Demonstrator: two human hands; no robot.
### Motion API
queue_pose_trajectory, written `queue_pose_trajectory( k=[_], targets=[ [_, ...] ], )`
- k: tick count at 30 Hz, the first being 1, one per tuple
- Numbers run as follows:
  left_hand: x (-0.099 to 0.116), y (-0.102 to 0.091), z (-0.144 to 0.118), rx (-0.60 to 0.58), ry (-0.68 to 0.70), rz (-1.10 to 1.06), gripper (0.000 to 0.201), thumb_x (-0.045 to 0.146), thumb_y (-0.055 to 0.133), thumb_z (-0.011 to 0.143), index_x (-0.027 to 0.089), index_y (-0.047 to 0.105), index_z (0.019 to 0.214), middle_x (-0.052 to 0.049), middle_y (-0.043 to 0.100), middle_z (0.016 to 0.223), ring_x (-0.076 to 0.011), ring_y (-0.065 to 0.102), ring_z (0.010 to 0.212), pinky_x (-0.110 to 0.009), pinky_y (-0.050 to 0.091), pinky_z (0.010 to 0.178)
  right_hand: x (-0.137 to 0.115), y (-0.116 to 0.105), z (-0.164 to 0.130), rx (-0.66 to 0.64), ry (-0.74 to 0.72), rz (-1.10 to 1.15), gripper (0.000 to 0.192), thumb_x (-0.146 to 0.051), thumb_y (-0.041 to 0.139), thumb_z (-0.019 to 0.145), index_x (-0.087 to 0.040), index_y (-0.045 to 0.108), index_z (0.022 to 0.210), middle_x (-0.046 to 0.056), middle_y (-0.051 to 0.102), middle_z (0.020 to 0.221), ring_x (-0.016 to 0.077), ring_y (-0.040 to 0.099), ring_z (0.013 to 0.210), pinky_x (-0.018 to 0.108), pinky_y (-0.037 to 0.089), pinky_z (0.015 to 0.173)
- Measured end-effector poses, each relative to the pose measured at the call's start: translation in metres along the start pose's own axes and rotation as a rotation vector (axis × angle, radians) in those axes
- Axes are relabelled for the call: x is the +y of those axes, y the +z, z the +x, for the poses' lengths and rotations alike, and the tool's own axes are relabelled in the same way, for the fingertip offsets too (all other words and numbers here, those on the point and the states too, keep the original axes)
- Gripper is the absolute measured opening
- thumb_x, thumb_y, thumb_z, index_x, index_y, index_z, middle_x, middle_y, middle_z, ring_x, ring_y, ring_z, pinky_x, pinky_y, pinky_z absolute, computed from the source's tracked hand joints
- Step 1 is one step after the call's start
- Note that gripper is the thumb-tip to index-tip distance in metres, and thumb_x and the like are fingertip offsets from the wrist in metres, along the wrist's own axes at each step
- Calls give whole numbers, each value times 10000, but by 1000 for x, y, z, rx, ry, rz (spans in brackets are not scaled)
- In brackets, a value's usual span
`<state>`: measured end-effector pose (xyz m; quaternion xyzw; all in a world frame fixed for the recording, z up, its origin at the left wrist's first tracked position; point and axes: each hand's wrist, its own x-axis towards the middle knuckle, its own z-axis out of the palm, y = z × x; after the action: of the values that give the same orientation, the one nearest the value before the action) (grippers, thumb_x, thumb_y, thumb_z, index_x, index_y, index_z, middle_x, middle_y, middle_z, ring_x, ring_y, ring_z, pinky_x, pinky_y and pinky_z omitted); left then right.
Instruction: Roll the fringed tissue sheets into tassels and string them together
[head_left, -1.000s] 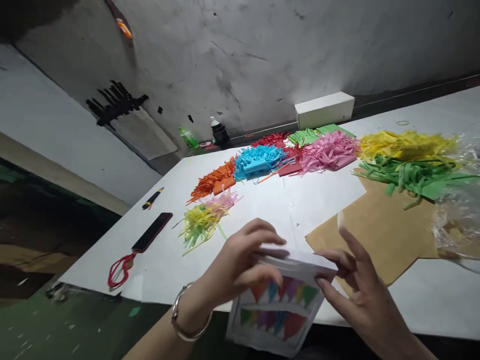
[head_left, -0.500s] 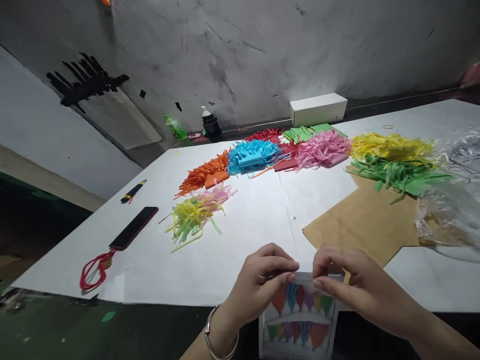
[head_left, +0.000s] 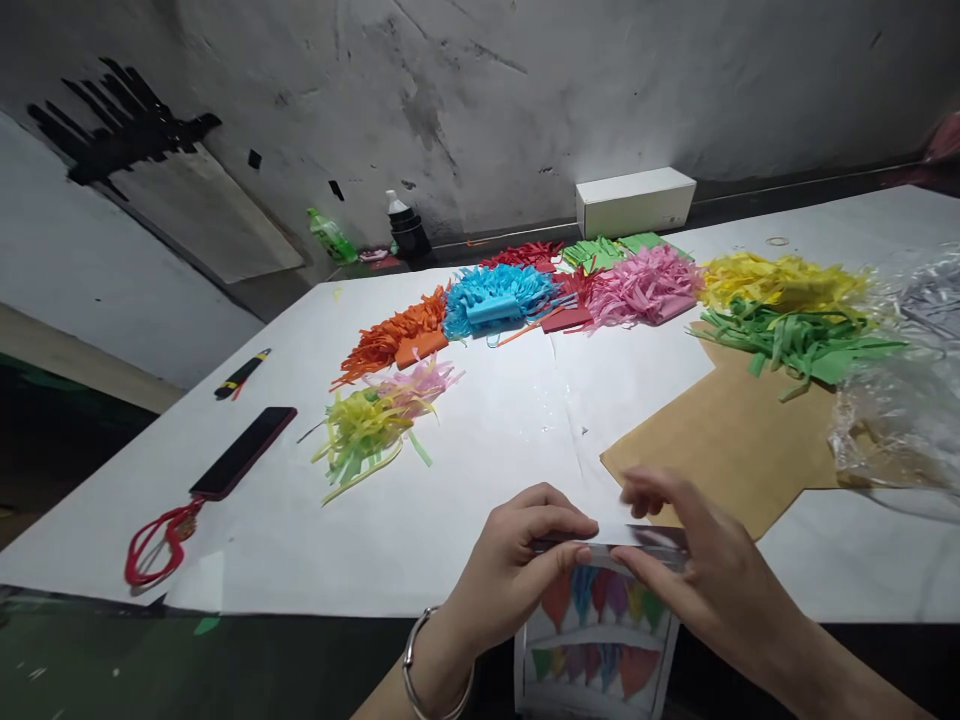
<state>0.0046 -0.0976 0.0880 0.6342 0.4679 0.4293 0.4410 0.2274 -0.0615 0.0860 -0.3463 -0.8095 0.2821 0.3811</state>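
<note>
The step in hand appears to be the handling of the top edge of a clear plastic packet with a printed card of coloured bunting flags (head_left: 596,630), which hangs over the near edge of the white paper-covered table (head_left: 465,470). The left hand (head_left: 517,570) grips the packet's upper strip between thumb and fingertips, at the left end of that strip. The right hand (head_left: 697,580) holds the same strip toward the right, with thumb underneath and fingers spread over the top; both hands are closed on the packet, not free. A metal bangle (head_left: 431,680) sits on the left wrist.

The packet lies directly between and below the two hands, its top edge level with the table's near edge, its printed face toward the camera. Whether the strip is being folded, sealed or opened cannot be determined.

As a judgement, the next move calls for an even pinch along the strip with both hands aligned, since the thin film is likely to wrinkle or slip.

Beyond the hands lies a sheet of brown kraft paper (head_left: 720,440), just beside the right hand. A small bundle of yellow-green and pink fringed paper (head_left: 371,425) lies well apart, to the left
</note>
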Motion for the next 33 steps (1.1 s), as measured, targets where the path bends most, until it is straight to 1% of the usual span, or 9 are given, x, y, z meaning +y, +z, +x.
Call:
queue_pose_trajectory(
  k=[2, 6, 9, 12, 16, 19, 24, 28, 33],
  targets=[
    [-1, 0, -1, 15, -10, -8, 123, 241, 744, 893, 229, 807, 998, -44, 672, 907, -152, 673, 805, -228, 523, 690, 4, 5, -9, 146, -136, -111, 388, -158, 669, 917, -198, 521, 1273, 71, 589, 1051, 193, 591, 920, 303, 525, 731],
    [-2, 4, -3, 12, -7, -85, 256, 210, 740, 895, 279, 748, 1141, -29, 666, 979, -176, 711, 919, -261, 591, 813, 3, 13, -16, 165, -403, -233, 258, -15, 555, 957, -132, 640, 1171, 48, 602, 880, 178, 541, 825, 361, 407, 779],
    [-2, 9, -6, -21, 8, -130, 380, 184, 709, 915, 334, 673, 1262, -25, 665, 1070, -192, 729, 999, -302, 624, 873, -3, 14, -9, 141, -377, -240, 188, -86, 557, 993, -101, 677, 1136, 42, 600, 799, 171, 517, 763, 369, 362, 765],
    [-1, 13, -9, -1, -2, -142, 436, 163, 721, 901, 370, 659, 1280, -14, 682, 1095, -179, 729, 1009, -261, 635, 844, -4, 7, -6, 102, -360, -277, 142, -158, 603, 992, -120, 709, 1079, 35, 613, 773, 175, 523, 762, 367, 357, 773],
    [2, 12, -14, 52, -37, -130, 495, 130, 767, 851, 361, 671, 1277, -17, 717, 1068, -169, 735, 990, -199, 624, 800, 10, -13, -26, 202, -339, -389, 152, -151, 633, 975, -143, 725, 1096, 90, 696, 953, 232, 574, 926, 433, 373, 901],
    [5, 10, -14, 64, -20, -118, 508, 135, 765, 851, 355, 662, 1297, -30, 717, 1062, -175, 735, 985, -194, 626, 780, 16, -26, -42, 236, -406, -505, 193, -143, 667, 948, -118, 719, 1133, 130, 698, 1036, 254, 572, 994, 432, 382, 932],
    [12, 16, -11, 38, 106, -38, 506, 180, 742, 895, 373, 618, 1346, -35, 700, 1066, -181, 745, 978, -205, 637, 783, -5, -14, -39, 270, -457, -394, 286, -20, 604, 915, -101, 699, 1172, 90, 699, 902, 224, 590, 912, 420, 416, 891],
    [15, 21, -15, 84, 271, 64, 529, 172, 728, 904, 366, 582, 1374, -33, 703, 1035, -167, 738, 930, -205, 642, 763, -14, -2, -23, 287, -493, -287, 232, 15, 566, 890, -73, 706, 1052, 75, 673, 805, 201, 592, 789, 403, 430, 802],
    [11, 19, -25, 96, 372, 191, 567, 196, 696, 925, 321, 508, 1446, -67, 719, 1036, -197, 736, 910, -255, 654, 739, -7, -18, -23, 237, -412, -168, 198, -14, 584, 895, -138, 680, 1016, 40, 626, 802, 186, 584, 786, 374, 457, 785]
  ],
)
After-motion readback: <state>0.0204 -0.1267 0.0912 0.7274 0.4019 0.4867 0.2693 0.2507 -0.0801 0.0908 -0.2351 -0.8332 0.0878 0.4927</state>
